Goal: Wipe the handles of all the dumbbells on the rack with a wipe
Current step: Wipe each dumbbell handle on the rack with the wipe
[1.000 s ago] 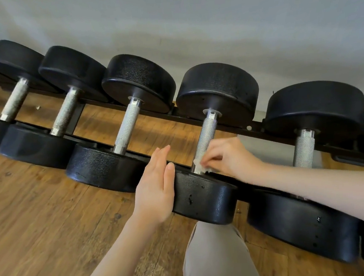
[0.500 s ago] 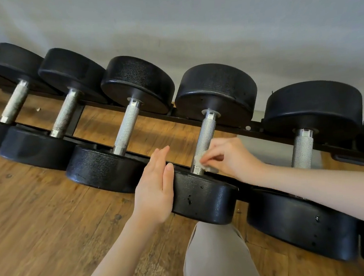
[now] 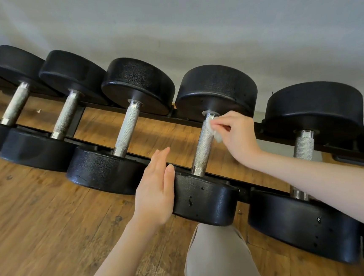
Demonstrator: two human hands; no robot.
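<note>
The right hand [image 3: 237, 136] pinches a small white wipe [image 3: 213, 130] against the top of the knurled dumbbell handle [image 3: 203, 145], right of centre at about three o'clock. The left hand [image 3: 155, 190], fingers straight, steadies the near dumbbell head [image 3: 204, 198] (at six o'clock). That thin pinch could snag on the knurling and drop the wipe.

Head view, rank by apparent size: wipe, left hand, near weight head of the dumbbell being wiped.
1. Near weight head, largest.
2. Left hand, resting flat against that head's side; it sits about as near the camera, so the ranking is fair.
3. Wipe, smallest, mostly hidden in the right hand.
</note>
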